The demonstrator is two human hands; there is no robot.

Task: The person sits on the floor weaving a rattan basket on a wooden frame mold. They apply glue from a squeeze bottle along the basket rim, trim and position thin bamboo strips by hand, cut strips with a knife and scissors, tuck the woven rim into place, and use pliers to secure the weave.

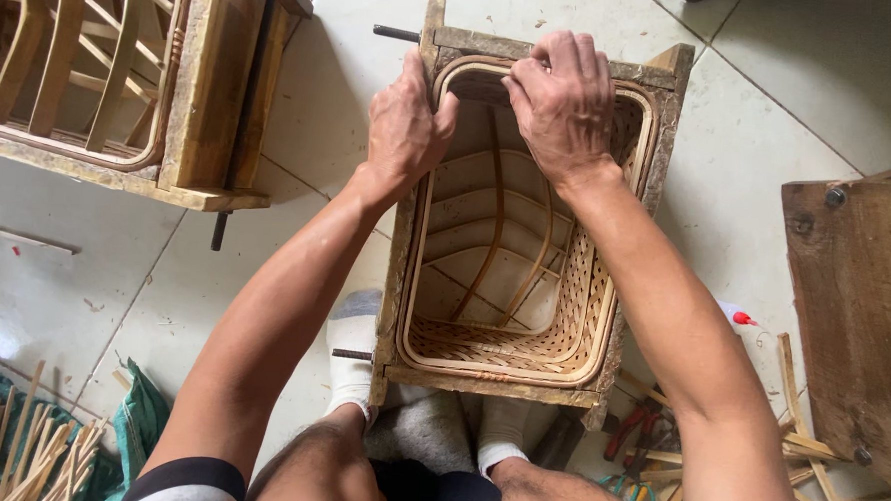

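Note:
A woven bamboo basket (562, 336) sits inside a rough wooden frame mould (660, 150) on the tiled floor between my feet. My left hand (406, 124) grips the far-left corner of the basket rim and frame. My right hand (564, 100) presses its fingers on the far rim of the basket near the top middle. Curved bamboo ribs (491, 232) run along the basket's inside, with open weave on the right and near walls.
A second wooden frame holding a bamboo basket (123, 76) lies at the upper left. A wooden block (859, 309) stands at the right. Bamboo strips (26, 443) lie lower left; pliers (633, 429), scraps and a small glue bottle (738, 315) lie lower right.

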